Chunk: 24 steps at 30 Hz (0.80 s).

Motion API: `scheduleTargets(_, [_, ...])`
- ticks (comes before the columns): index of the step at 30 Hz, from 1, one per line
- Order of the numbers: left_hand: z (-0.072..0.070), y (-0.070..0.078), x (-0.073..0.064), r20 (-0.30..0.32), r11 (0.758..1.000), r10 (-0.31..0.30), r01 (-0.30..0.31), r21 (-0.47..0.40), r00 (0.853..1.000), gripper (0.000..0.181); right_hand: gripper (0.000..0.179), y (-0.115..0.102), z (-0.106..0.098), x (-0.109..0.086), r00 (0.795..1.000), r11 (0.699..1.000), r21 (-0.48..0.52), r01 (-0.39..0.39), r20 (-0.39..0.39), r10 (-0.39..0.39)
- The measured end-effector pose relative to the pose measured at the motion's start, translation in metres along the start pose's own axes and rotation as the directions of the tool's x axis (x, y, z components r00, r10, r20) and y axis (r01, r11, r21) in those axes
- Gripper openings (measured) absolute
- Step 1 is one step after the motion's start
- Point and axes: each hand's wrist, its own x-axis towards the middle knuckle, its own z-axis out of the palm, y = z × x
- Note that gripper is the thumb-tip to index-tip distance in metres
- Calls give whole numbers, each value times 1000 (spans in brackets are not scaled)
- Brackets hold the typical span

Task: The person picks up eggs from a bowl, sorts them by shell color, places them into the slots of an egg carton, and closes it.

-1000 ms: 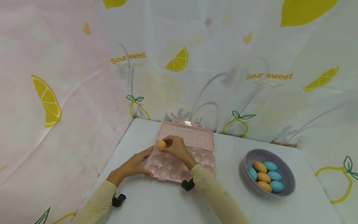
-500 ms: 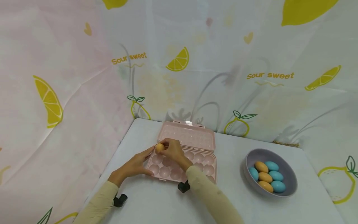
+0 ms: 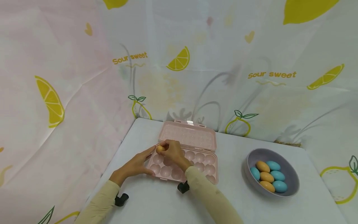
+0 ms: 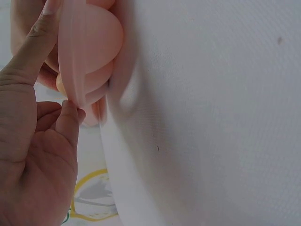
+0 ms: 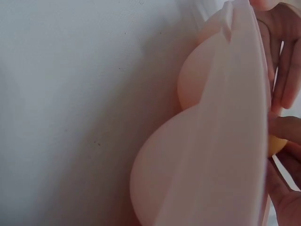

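Observation:
A pink plastic egg carton [image 3: 176,172] lies on the white table with its lid [image 3: 190,135] folded back. My right hand [image 3: 174,153] reaches over it and pinches an orange egg [image 3: 160,149] at the back left cup. In the right wrist view a sliver of the egg [image 5: 277,146] shows between the fingers, behind the carton's side. My left hand [image 3: 136,165] holds the carton's left end, thumb near the front corner and fingers toward the back. The left wrist view shows the left hand [image 4: 47,136] against the carton's rim [image 4: 71,52]. My right hand and forearm hide some cups.
A purple-grey bowl [image 3: 292,183] with several orange and blue eggs [image 3: 267,177] stands at the right of the white table [image 3: 156,202]. A lemon-print cloth [image 3: 207,62] hangs behind the table and along its left side.
My right hand has moved slightly left and down with the orange egg, bringing it to the back left cup. My left hand stays at the carton's end.

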Motion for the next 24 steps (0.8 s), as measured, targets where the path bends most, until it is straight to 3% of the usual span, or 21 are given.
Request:
scheduleTargets(9, [0, -2, 1, 2, 1000, -10, 10, 6, 1000, 122, 24, 1, 0, -1, 999, 999, -23, 28, -27, -28])
scheduleTargets(16, [1, -2, 0, 10, 1000, -30, 30, -4, 1000, 123, 31, -2, -4, -6, 1000, 1000, 17, -15, -12, 15])
scheduleTargets(22, [2, -1, 0, 0, 999, -35, 35, 14, 999, 124, 36, 0, -21, -12, 1000, 999, 48, -19, -11, 20])
scheduleTargets(24, [1, -1, 0, -6, 999, -35, 35, 19, 999, 125, 37, 2, -32, -13, 1000, 999, 38, 11, -28, -10])
